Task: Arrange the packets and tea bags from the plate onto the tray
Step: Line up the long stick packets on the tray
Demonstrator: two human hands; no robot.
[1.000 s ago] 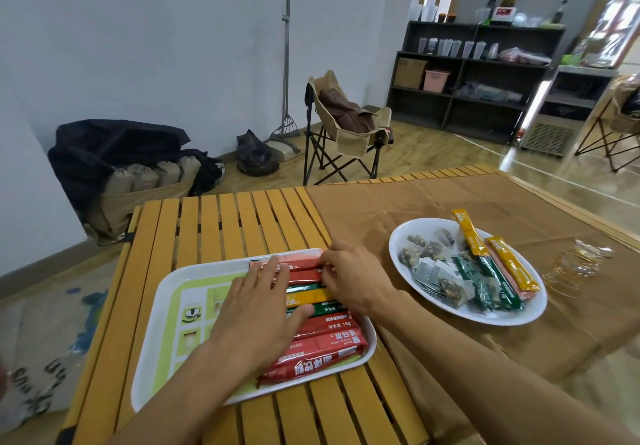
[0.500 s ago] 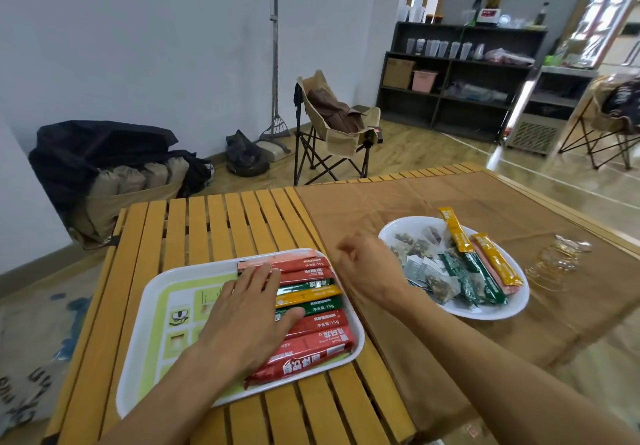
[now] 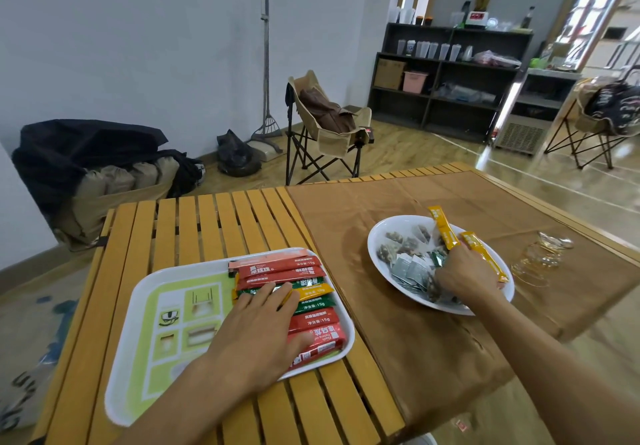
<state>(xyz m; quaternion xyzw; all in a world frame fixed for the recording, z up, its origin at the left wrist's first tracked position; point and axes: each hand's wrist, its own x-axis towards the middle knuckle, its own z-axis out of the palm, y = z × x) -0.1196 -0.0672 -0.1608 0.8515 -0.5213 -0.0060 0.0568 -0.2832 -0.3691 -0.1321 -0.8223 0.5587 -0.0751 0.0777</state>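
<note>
A white tray [image 3: 138, 292] with green print lies on the slatted table. Several stick packets [image 3: 280, 270], red, green and yellow, lie in a row along its right side. My left hand [image 3: 258, 334] rests flat on them, fingers spread. To the right, a white plate [image 3: 382, 237] holds tea bags [image 3: 398, 245], grey sachets [image 3: 412, 270] and two yellow stick packets [image 3: 443, 228]. My right hand [image 3: 464, 271] is down in the plate on a green packet [image 3: 437, 258]. Whether the fingers have closed on it is hidden.
A brown cloth [image 3: 398, 199] covers the right half of the table, under the plate. Clear glass cups [image 3: 540, 257] stand right of the plate. A folding chair [image 3: 325, 126] and dark shelves [image 3: 446, 77] stand beyond the table.
My right hand left the packets on the tray and moved right into the plate. My left hand stayed flat on the packets in the tray.
</note>
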